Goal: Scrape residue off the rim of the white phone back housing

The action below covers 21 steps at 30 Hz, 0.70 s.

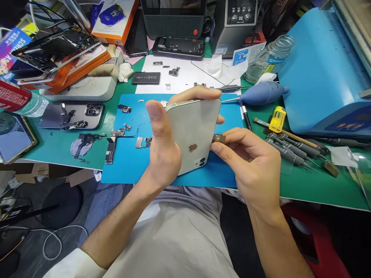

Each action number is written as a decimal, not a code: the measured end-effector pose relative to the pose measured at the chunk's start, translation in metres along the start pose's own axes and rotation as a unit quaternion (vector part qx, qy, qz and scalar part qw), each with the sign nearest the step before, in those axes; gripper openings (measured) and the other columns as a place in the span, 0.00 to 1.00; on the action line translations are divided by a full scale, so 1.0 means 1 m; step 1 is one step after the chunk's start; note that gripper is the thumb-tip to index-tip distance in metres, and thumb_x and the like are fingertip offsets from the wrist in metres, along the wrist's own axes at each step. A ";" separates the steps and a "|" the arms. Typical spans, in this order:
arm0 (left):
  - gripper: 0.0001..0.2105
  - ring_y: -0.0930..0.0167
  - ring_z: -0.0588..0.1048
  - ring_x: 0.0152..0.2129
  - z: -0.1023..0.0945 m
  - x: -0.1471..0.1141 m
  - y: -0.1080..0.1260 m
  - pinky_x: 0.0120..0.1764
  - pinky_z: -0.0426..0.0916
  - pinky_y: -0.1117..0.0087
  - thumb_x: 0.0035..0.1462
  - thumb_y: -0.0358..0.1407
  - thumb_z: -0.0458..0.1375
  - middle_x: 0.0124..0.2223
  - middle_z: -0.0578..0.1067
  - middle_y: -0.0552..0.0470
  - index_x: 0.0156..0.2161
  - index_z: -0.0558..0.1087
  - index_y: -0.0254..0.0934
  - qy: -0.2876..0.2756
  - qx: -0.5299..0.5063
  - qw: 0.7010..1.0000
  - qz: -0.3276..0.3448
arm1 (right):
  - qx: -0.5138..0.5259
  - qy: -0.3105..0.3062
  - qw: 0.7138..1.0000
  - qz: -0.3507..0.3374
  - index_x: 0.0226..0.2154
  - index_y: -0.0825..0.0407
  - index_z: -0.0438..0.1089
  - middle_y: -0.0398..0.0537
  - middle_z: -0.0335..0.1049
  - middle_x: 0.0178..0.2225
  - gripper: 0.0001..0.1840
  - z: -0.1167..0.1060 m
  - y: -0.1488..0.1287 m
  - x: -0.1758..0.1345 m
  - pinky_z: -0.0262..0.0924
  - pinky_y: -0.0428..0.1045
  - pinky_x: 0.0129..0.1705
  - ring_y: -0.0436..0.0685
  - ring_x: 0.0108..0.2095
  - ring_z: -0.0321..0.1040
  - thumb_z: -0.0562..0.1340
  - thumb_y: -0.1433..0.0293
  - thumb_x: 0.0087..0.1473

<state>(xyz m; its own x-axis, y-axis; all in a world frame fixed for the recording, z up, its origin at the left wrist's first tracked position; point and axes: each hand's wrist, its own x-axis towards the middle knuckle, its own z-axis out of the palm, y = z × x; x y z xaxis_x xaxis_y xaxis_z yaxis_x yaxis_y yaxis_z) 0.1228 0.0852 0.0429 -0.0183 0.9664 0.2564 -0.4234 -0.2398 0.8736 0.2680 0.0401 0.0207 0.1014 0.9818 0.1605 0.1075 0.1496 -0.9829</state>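
Note:
My left hand grips a white phone by its edges, back side towards me, above the blue work mat. The phone is upside down, its logo and camera near the lower edge. My right hand pinches a small metal part against the phone's right edge. Loose boards, flex cables and small screws lie on the mat left of the phone.
A disassembled phone frame lies at left on the green mat. Screwdrivers, a yellow lighter, a blue air blower and a glass bottle sit at right, beside a blue machine. Boxes and opened phones crowd the back.

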 end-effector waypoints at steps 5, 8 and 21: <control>0.42 0.61 0.85 0.37 -0.007 0.001 0.000 0.33 0.82 0.63 0.72 0.71 0.33 0.42 0.80 0.47 0.46 0.83 0.47 -0.026 -0.007 1.000 -0.002 | 0.010 0.001 1.000 0.000 0.37 0.46 0.82 0.39 0.80 0.38 0.05 0.000 0.002 0.000 0.73 0.44 0.44 0.49 0.40 0.77 0.75 0.70 0.66; 0.42 0.61 0.85 0.37 -0.012 0.005 -0.007 0.31 0.82 0.64 0.69 0.74 0.37 0.41 0.81 0.48 0.47 0.84 0.46 -0.059 -0.030 0.998 0.011 | 0.018 0.000 1.000 0.008 0.40 0.44 0.84 0.40 0.83 0.41 0.02 -0.002 0.005 -0.001 0.76 0.44 0.46 0.50 0.41 0.80 0.75 0.68 0.67; 0.44 0.65 0.82 0.35 -0.001 0.000 0.005 0.31 0.78 0.67 0.74 0.65 0.28 0.40 0.78 0.46 0.45 0.83 0.43 -0.020 -0.034 0.999 0.014 | 0.027 0.016 0.999 0.035 0.43 0.43 0.86 0.39 0.85 0.43 0.03 0.002 0.002 -0.002 0.79 0.44 0.49 0.51 0.44 0.83 0.76 0.68 0.66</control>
<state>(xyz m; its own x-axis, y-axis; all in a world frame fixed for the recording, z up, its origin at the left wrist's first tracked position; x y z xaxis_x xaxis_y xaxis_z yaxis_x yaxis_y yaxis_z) 0.1192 0.0839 0.0468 0.0046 0.9543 0.2989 -0.4835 -0.2595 0.8360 0.2662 0.0386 0.0181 0.1382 0.9861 0.0925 0.0464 0.0868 -0.9951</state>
